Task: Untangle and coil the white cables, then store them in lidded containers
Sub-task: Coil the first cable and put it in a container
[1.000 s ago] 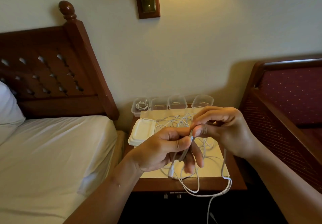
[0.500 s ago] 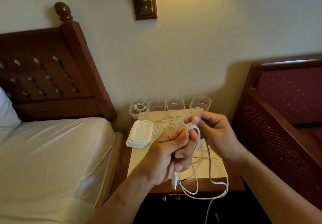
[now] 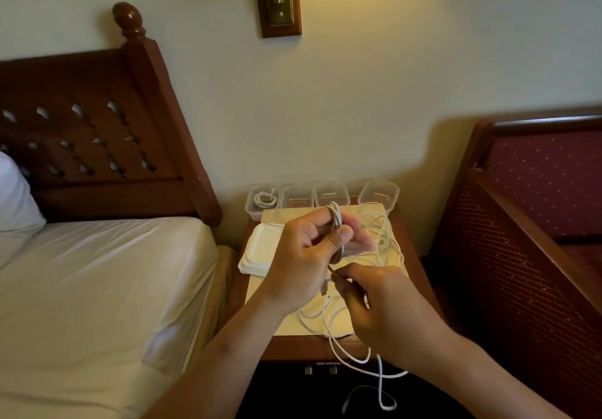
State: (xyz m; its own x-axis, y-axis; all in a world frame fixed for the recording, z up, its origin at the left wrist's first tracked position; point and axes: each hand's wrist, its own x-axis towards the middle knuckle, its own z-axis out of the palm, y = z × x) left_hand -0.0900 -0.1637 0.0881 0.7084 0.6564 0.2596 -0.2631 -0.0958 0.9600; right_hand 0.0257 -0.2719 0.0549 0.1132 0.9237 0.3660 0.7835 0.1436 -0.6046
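Slack of the white cable [image 3: 379, 379] hangs off the table [image 3: 293, 348] front. Right hand [image 3: 387, 308] has dropped below the left hand [image 3: 303, 255] and pinches the strand. Left grips several wraps round its fingers, up from one loop 0.5 s ago. Coiling underway. Far containers [image 3: 329, 193]: one holds a coil.

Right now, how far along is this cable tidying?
One coiled cable already lies in the leftmost tub, unlidded. The left hand holds a second cable looped round its fingers while the right hand feeds it. Left: the tangled cables on the nightstand, three tubs that look empty, and the stacked lids.
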